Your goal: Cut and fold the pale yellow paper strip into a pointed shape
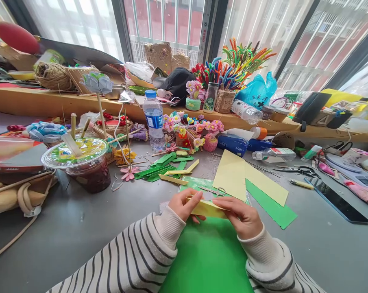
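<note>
Between my two hands is a folded strip of yellow paper (208, 209), held above a large green sheet (206, 256). My left hand (185, 204) pinches its left end with thumb and fingers. At the other end, the fingers of my right hand (243, 215) close on the strip. Just beyond it lies a small pair of scissors (219, 191) with metal handles. Pale yellow paper (231, 173) and another green piece (272, 203) overlap to the right. Farther off, cut green strips (156, 169) and yellow strips (174, 180) sit in a loose pile.
A lidded drink cup (92, 175) stands at left, near a water bottle (155, 122). Toward the right are a phone (339, 201), black scissors (302, 171) and a kitchen scale (351, 167). A wooden ledge (125, 106) crowded with craft supplies runs along the window.
</note>
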The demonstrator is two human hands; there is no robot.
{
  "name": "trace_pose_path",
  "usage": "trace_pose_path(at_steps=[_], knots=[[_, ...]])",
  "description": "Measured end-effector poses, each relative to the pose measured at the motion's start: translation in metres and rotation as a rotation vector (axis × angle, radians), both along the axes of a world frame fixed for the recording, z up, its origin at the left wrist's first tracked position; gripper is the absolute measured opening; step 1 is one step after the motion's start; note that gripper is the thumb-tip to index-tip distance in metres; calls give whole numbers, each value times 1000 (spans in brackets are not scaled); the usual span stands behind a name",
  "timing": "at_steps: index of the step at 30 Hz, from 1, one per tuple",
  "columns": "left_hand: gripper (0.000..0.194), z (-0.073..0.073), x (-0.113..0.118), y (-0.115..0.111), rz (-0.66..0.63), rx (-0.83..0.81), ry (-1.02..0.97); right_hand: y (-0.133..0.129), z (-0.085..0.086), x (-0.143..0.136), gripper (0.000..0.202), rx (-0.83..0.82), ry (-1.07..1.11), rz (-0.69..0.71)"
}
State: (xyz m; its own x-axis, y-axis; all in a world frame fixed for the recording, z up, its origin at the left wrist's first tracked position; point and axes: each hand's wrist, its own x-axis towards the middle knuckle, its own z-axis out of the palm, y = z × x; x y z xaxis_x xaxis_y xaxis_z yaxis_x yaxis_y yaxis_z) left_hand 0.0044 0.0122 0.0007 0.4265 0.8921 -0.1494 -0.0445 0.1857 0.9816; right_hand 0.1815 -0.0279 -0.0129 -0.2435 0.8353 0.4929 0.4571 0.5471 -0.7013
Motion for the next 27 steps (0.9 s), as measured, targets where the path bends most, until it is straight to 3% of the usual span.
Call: trace_pose_path(at_steps=[3,9,20,27], knots=[[34,-2,0,0,25,-14,-11,0,-1,-2,31,-24,0,-15],[31,-7,2,-2,2,37,-55,-4,-2,-17,33,-217,192,-198],[38,-5,1,0,73,34,-160,-7,7,-26,25,-592,434,-165],[28,1,0,-1,8,28,-110,-9,9,-29,28,-658,402,-120]])
